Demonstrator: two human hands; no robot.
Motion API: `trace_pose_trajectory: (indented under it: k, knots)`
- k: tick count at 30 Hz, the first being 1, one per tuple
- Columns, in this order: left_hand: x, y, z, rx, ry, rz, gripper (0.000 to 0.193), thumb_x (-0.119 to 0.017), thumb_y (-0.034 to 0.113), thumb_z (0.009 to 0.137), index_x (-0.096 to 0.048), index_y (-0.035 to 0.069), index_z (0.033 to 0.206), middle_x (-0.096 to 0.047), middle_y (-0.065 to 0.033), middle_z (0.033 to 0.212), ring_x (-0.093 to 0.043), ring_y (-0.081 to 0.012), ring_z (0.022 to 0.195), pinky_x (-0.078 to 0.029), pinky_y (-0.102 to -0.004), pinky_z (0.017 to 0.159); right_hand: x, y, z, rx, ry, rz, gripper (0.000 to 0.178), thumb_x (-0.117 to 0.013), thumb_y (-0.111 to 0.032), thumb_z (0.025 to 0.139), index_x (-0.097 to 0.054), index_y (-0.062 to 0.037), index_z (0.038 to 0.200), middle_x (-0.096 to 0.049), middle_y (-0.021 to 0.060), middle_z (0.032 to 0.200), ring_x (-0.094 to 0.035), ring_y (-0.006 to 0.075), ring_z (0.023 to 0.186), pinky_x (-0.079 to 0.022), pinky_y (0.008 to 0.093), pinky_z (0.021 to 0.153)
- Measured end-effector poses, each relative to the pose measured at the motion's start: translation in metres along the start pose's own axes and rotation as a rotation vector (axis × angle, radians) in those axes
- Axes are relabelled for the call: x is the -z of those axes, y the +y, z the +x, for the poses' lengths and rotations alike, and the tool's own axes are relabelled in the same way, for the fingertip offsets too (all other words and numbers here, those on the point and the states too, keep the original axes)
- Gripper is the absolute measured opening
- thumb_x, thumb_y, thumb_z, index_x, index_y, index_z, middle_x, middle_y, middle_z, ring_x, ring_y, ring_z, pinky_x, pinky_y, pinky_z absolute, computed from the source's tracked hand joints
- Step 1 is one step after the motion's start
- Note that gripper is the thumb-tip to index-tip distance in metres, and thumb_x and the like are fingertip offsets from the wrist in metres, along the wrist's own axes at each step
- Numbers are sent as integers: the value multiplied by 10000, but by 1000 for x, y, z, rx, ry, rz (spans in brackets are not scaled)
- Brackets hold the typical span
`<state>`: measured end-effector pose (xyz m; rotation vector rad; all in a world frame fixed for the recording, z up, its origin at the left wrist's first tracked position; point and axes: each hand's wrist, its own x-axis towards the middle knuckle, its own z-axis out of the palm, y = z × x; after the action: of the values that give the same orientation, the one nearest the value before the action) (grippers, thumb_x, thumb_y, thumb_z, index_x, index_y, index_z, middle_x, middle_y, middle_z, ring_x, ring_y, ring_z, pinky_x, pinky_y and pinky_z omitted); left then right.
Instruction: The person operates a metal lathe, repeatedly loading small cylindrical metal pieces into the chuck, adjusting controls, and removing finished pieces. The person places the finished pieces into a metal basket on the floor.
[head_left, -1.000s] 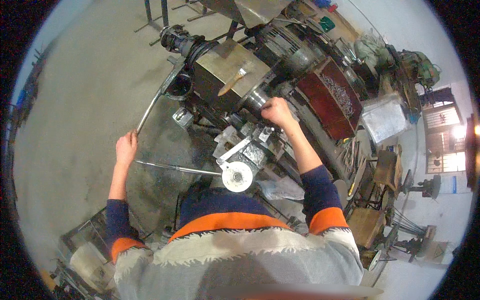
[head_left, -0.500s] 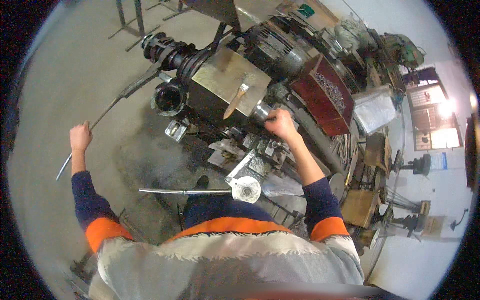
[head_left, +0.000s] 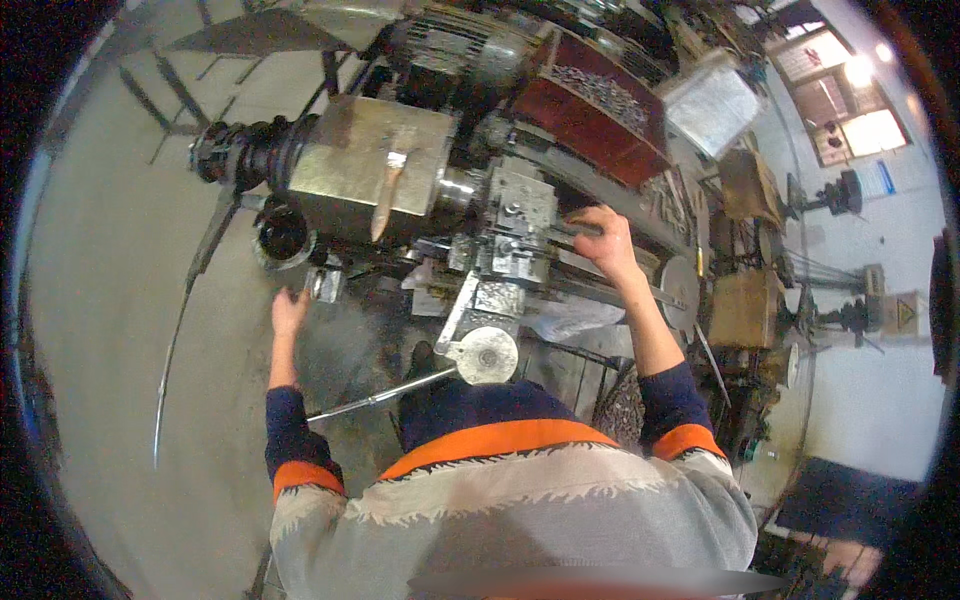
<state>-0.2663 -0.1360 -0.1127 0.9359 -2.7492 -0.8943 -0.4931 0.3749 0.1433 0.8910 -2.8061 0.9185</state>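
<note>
A metal lathe stands in front of me, with a paintbrush lying on its flat headstock cover. My left hand is low beside a small metal box under the headstock. Its fingers are a little blurred but look apart, and nothing shows in them. At the left, the long lever rod hangs free. My right hand is just right of the tool block, fingers bent and spread, holding nothing visible. A bright round spindle end shows left of that block.
A round handwheel with a long rod handle juts toward my waist. Behind the lathe stands a red bin of small metal pieces, beside a silvery wrapped package. Tools lie at the right by a round disc.
My left hand has let go of the long lever and moved right, to the small box. My right hand has left the spindle end for the tool block's right side. The tool block now sits nearer the spindle.
</note>
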Motion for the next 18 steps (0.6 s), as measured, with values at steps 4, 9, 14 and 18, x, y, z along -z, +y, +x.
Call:
trace_pose_trajectory:
  k: [4, 9, 14, 18]
  knots:
    - [-39, 61, 11, -72, -175, 279, 315, -604, 285, 698, -578, 33, 885, -597, -183, 857, -569, -355, 817, -453, -431, 692, 30, 30, -65, -236, 49, -120, 290, -622, -108, 530, -639, -53, 815, -602, 150, 784, -568, 312, 750, -456, 358, 705]
    - [-13, 79, 26, -200, -286, 622, 319, -667, 273, 640, -582, 85, 883, -609, -120, 817, -591, -302, 790, -461, -413, 677, 50, 72, -131, -419, 99, -156, 256, -637, -128, 560, -650, -54, 805, -613, 163, 775, -584, 314, 744, -464, 343, 681]
    - [-7, 62, 26, -293, -283, 808, 216, -593, 225, 717, -574, 92, 887, -609, -119, 801, -591, -292, 786, -458, -407, 668, 66, 81, -155, -582, 30, -89, 206, -607, -95, 612, -648, -20, 800, -605, 155, 637, -611, 211, 572, -473, 308, 552]
    - [8, 71, 26, -207, -199, 738, 237, -547, 174, 752, -563, 133, 985, -611, -118, 845, -589, -288, 804, -463, -405, 668, 85, 110, -168, -529, 45, -99, 225, -601, -103, 605, -646, -15, 807, -605, 162, 642, -610, 195, 570, -474, 300, 554]
